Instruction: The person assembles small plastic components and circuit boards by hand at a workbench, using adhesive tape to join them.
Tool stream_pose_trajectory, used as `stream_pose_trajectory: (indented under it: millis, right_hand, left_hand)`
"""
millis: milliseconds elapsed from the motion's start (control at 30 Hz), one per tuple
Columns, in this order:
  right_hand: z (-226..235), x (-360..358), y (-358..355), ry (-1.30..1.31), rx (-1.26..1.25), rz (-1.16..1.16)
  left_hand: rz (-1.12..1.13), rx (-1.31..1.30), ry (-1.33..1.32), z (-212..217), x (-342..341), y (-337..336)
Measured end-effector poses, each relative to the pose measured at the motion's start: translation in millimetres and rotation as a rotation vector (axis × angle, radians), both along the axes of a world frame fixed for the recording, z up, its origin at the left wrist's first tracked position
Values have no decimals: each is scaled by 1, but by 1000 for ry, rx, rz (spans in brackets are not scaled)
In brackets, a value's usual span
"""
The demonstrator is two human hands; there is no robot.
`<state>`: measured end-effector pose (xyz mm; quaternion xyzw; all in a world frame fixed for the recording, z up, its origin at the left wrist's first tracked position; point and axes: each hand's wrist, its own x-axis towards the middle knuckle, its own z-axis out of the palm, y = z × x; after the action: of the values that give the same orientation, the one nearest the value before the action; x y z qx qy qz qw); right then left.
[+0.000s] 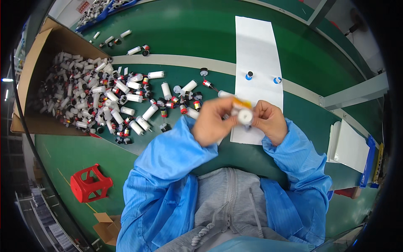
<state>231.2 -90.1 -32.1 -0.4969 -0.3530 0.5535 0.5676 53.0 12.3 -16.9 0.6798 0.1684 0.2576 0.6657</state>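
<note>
Before my chest, my left hand [213, 121] and my right hand [272, 122] are closed on one small part [245, 117]. Its round white end faces up, and something yellow-orange shows behind it. Motion blurs it, and my fingers hide the rest. Under my hands lies a long white sheet [255, 46]. On that sheet are a small blue piece with a black top [249, 75] and another blue piece [277, 80]. Left of my left hand lie loose white cylinders [150, 111] with red, black and gold parts among them.
A tipped cardboard box [31, 63] spills many such cylinders onto the green table [189, 155] at left. Blue trays [103, 16] stand at the far left. White papers [350, 145] lie at right, by a metal post [357, 91]. A red stool [91, 183] is on the floor.
</note>
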Motion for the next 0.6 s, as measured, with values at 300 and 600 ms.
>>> stream_pose_trajectory:
  millis: [300,600]
  right_hand:
    - [8,4,0,-84,-65,-3]
    - [29,2,-2,-987,411,-199]
  left_hand:
    - [235,1142,552,24,5,100]
    - [-35,861,385,48,15,46]
